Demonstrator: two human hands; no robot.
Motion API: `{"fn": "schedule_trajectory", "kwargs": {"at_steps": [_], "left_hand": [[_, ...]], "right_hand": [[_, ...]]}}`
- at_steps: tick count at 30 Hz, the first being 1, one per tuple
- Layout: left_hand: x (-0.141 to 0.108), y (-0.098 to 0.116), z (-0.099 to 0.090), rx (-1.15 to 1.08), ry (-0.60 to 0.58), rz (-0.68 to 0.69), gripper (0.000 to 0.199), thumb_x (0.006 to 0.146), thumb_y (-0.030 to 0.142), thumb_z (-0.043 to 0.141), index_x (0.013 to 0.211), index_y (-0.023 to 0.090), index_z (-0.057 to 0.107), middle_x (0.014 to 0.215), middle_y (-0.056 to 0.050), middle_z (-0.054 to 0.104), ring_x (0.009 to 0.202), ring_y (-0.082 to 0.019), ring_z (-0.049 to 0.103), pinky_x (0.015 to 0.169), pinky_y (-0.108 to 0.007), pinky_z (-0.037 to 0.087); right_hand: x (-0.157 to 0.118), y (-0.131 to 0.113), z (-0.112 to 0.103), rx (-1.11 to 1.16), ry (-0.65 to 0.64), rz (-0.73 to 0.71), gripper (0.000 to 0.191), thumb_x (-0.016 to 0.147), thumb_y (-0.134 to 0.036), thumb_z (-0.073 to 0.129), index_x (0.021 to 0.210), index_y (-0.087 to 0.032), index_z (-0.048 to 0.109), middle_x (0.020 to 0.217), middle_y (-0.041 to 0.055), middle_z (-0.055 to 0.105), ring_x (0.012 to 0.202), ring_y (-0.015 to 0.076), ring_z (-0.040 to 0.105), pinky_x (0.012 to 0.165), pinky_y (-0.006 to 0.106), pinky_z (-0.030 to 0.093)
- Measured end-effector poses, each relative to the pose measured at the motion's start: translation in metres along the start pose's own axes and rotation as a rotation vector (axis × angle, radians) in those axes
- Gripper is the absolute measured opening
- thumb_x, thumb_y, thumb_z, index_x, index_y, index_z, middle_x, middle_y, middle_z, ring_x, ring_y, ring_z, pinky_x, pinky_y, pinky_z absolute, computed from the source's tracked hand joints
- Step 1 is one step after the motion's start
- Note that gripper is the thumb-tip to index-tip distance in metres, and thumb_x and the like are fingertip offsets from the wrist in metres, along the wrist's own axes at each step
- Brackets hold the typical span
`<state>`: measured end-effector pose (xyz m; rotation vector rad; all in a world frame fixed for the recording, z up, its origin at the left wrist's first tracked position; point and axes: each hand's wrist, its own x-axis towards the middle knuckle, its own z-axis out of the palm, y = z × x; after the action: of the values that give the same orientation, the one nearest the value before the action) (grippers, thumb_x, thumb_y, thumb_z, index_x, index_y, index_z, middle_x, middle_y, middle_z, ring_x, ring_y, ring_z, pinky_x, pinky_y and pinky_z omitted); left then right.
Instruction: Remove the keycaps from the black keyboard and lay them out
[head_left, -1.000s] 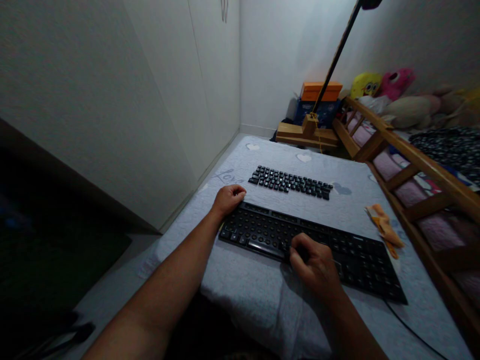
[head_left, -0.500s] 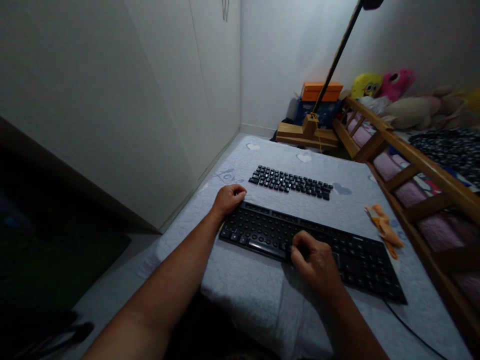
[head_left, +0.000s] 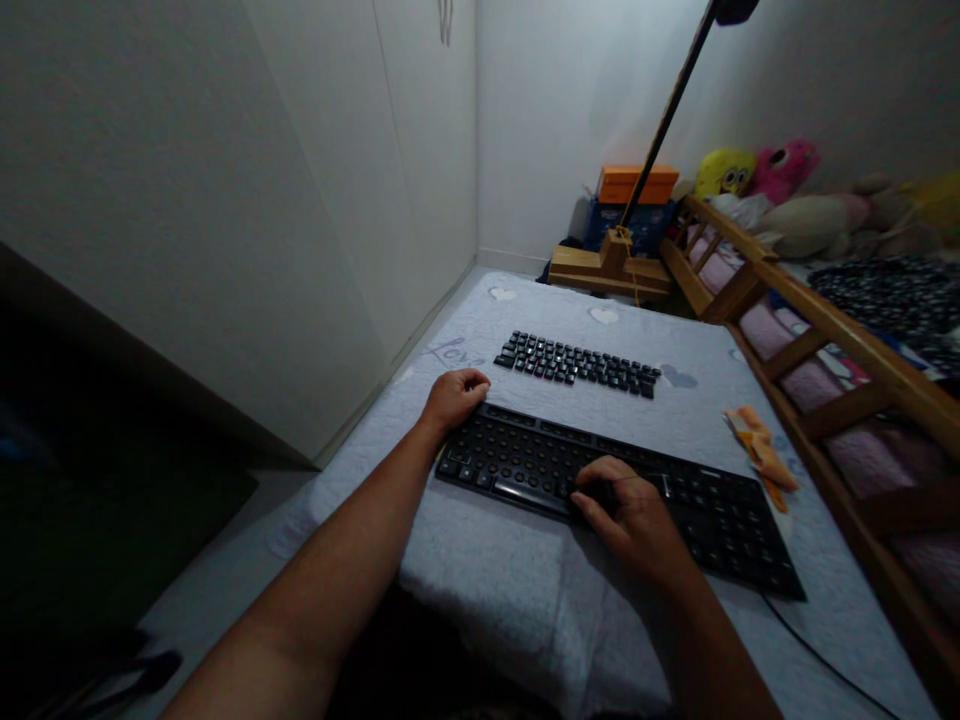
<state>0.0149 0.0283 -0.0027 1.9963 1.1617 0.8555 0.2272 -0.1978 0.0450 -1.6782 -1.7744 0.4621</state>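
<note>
A black keyboard (head_left: 536,450) lies slantwise on the cloth-covered surface. Much of its left and middle part shows bare round key seats without caps; a long space bar (head_left: 529,497) and a few caps remain along its front row. My left hand (head_left: 456,396) rests at the keyboard's back left corner with curled fingers; whatever they may hold is hidden. Over the keys just right of the space bar, my right hand (head_left: 626,510) is closed in a pinch, its fingertips low at the board. Behind the keyboard, loose black keycaps (head_left: 577,363) lie in rows.
An orange cloth-like item with a slim tool (head_left: 761,455) lies right of the keyboard. The cable (head_left: 817,650) runs off front right. A wooden bed rail (head_left: 840,310) borders the right side, a pale cabinet (head_left: 337,200) the left. A wooden stand (head_left: 611,262) is behind.
My right hand has shifted slightly leftward and its fingers have drawn closer to the board. My left hand stays at the corner. The whole view has moved a little.
</note>
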Motion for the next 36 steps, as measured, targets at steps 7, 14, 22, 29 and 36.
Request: {"fn": "schedule_trajectory", "kwargs": {"at_steps": [7,14,22,29,36], "left_hand": [[0.0001,-0.0022,0.0011,0.011,0.002,0.002,0.025,0.078,0.032,0.057,0.085,0.016,0.074,0.079,-0.004,0.073,0.077,-0.018,0.066,0.07,-0.027,0.05],[-0.0003,-0.0005,0.0009,0.012,0.002,-0.002,0.025,0.077,0.032,0.057,0.085,0.015,0.074,0.079,-0.004,0.073,0.075,-0.018,0.065,0.07,-0.026,0.05],[-0.0005,0.0013,0.0003,0.018,-0.004,-0.005,0.024,0.077,0.032,0.057,0.085,0.015,0.073,0.079,-0.004,0.073,0.076,-0.018,0.066,0.07,-0.027,0.049],[-0.0005,-0.0004,0.0013,0.026,-0.007,-0.004,0.025,0.077,0.033,0.057,0.085,0.015,0.073,0.077,-0.004,0.072,0.073,-0.017,0.065,0.067,-0.026,0.048],[-0.0002,-0.0004,0.0012,0.019,-0.01,-0.01,0.026,0.077,0.034,0.057,0.084,0.015,0.073,0.076,-0.003,0.072,0.073,-0.017,0.064,0.067,-0.026,0.048]], "right_hand": [[-0.0012,0.0089,0.0031,-0.001,-0.011,0.016,0.007,0.082,-0.02,0.063,0.088,-0.02,0.064,0.09,0.0066,0.067,0.089,0.0225,0.061,0.081,0.035,0.048],[0.0008,0.0075,0.0056,-0.007,-0.008,0.056,0.007,0.082,-0.021,0.062,0.088,-0.019,0.064,0.089,0.0069,0.066,0.087,0.0223,0.061,0.079,0.035,0.048],[0.0044,0.0031,0.0067,-0.004,-0.024,0.127,0.007,0.083,-0.024,0.06,0.088,-0.019,0.063,0.089,0.0065,0.064,0.086,0.0219,0.06,0.079,0.034,0.046],[0.0062,0.0027,0.006,-0.011,-0.036,0.111,0.006,0.083,-0.023,0.06,0.087,-0.02,0.062,0.089,0.0061,0.064,0.086,0.022,0.06,0.079,0.034,0.046],[0.0046,0.0028,0.0058,0.007,-0.02,0.069,0.005,0.084,-0.022,0.057,0.086,-0.02,0.061,0.088,0.006,0.064,0.086,0.0216,0.059,0.078,0.033,0.046]]}}
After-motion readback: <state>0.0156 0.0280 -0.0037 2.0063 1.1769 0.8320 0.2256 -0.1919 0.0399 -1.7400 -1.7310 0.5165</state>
